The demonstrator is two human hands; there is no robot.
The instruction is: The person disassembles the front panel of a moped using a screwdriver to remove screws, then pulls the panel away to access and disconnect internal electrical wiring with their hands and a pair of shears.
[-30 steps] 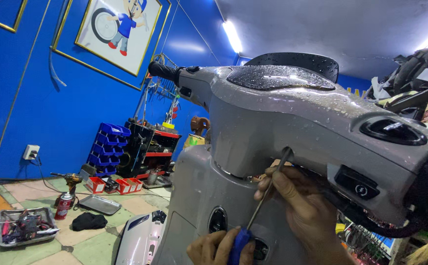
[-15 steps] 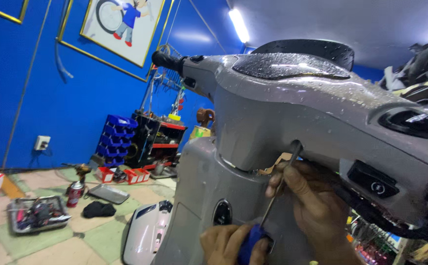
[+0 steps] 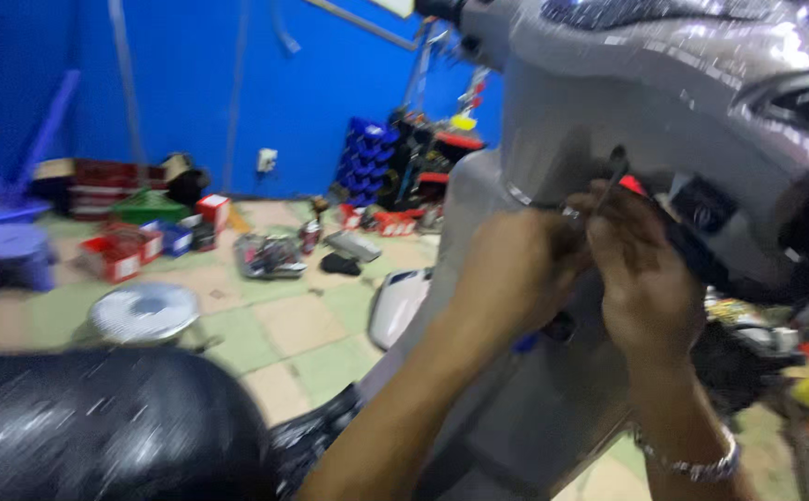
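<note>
A grey scooter's front body (image 3: 664, 83) fills the right side, with its handlebar cover above and leg shield below. Both my hands are raised to the seam under the handlebar cover. My right hand (image 3: 644, 283), with a metal bracelet on its wrist, is curled around the thin shaft of a screwdriver (image 3: 614, 178) whose tip points up into the seam. My left hand (image 3: 516, 264) is pressed close beside it on the left, fingers curled toward the same spot. A bit of the tool's blue handle (image 3: 523, 343) shows below my left wrist. Motion blur hides the left hand's grip.
A black scooter seat (image 3: 98, 427) lies at the bottom left. On the tiled floor sit a round silver cover (image 3: 144, 311), a white body panel (image 3: 400, 301), a tray of tools (image 3: 270, 255), red boxes (image 3: 116, 260), a purple stool (image 3: 10, 246) and a blue bin rack (image 3: 367, 158).
My left hand has risen from the blue handle down low to the seam beside my right hand. The camera has dropped and swung left, showing more floor and the black seat.
</note>
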